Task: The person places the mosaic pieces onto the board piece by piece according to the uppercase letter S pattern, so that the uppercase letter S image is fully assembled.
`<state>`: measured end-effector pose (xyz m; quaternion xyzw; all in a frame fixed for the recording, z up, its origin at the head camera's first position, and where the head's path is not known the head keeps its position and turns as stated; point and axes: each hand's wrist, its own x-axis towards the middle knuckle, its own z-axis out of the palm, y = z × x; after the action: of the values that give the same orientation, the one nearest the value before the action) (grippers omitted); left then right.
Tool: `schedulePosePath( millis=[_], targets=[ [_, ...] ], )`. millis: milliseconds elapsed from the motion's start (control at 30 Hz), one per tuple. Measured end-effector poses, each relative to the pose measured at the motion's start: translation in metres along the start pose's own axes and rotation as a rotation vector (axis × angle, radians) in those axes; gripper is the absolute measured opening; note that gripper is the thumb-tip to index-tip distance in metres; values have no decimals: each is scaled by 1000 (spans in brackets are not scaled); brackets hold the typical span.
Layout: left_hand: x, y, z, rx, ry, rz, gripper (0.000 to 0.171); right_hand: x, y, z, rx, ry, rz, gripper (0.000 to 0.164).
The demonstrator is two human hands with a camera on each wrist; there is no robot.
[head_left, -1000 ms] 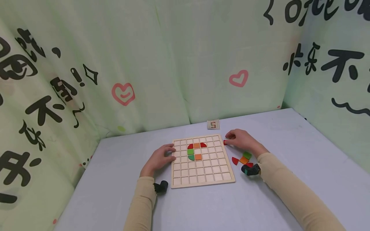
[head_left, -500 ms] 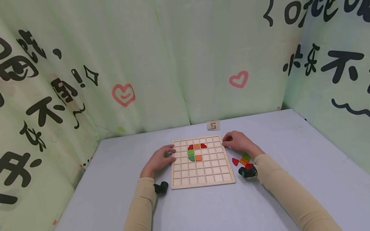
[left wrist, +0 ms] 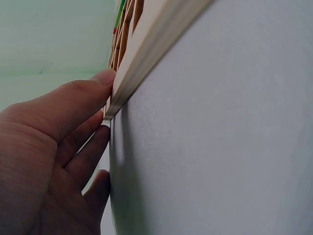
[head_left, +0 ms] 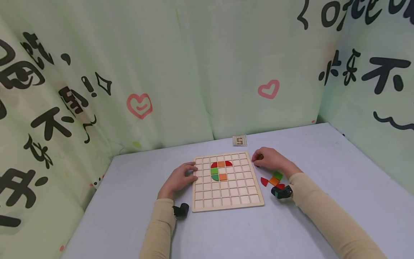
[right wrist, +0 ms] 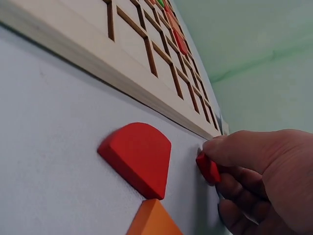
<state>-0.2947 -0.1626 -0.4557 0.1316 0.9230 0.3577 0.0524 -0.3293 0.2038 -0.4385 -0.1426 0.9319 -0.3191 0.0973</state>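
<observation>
The left hand (head_left: 177,180) has its fingers loosely extended, thumb and fingertips touching the near-side edge of the wooden grid board (head_left: 224,201). The right hand (head_left: 268,158) pinches a small red piece (right wrist: 209,169) between thumb and fingers, just off the edge of the board on its own side; I cannot tell whether that piece touches the table (head_left: 226,233).

The board lies flat between the two hands. Set in its cells, closer to the left hand's fingertips than to its far corner, are two red quarter-rounds (head_left: 228,163) flanking an orange square (head_left: 221,164), with a light green square (head_left: 214,171), a darker green quarter-round (head_left: 215,177) and another orange square (head_left: 222,176) below.

Beneath the right hand, toward its wrist, lie a loose red piece (head_left: 264,181), an orange tile (head_left: 274,180), a green tile (head_left: 277,175) and a partly hidden red one (head_left: 280,186). A patterned card (head_left: 239,140) lies beyond the board, ahead of both hands.
</observation>
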Motion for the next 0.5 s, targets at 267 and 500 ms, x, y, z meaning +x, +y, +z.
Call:
schedulePosePath(
  millis=[267,500],
  targets=[
    [1,-1,1,-5,-3,-16,33,-5,2,-5,-55,11,-2,23],
    [0,0,1,-2,4,-9,31,-7,3,-6,-67,22,-10,18]
  ],
)
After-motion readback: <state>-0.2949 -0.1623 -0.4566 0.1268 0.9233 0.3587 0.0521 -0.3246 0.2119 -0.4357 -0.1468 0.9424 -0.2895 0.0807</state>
